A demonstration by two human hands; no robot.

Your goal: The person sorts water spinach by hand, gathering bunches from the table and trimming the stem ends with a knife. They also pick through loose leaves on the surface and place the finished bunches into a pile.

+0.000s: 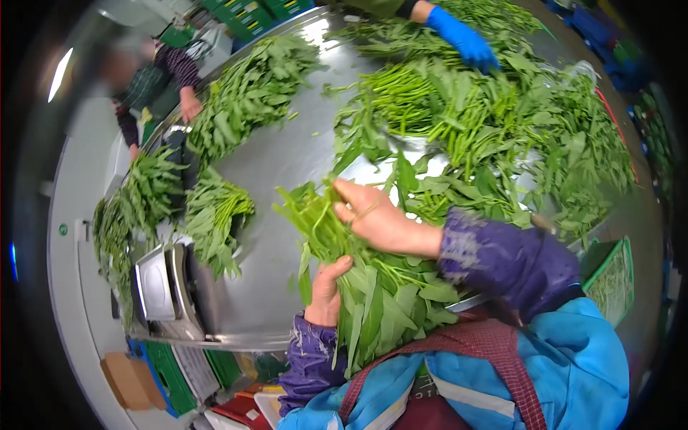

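A bunch of long-stemmed leafy greens (373, 294), looking like water spinach, is held in front of my body, cut stems up and to the left, leaves hanging toward my apron. My left hand (327, 290) is closed round its lower left side, thumb on the stems. At the stem end, my right hand (383, 218) has thumb and fingers bent together on the stems; a thin stalk shows by its fingertips. Behind my right hand, a large heap of the same greens (459, 107) covers the right part of the metal table (279, 186).
Bunches of greens lie at the left (218, 215) and far left (251, 93), near a weighing scale (158, 287). A co-worker's blue-gloved hand (466, 43) touches the heap. Another person (154, 79) stands across the table. Crates (172, 373) stand below; a green-rimmed basket (609, 279) is at right.
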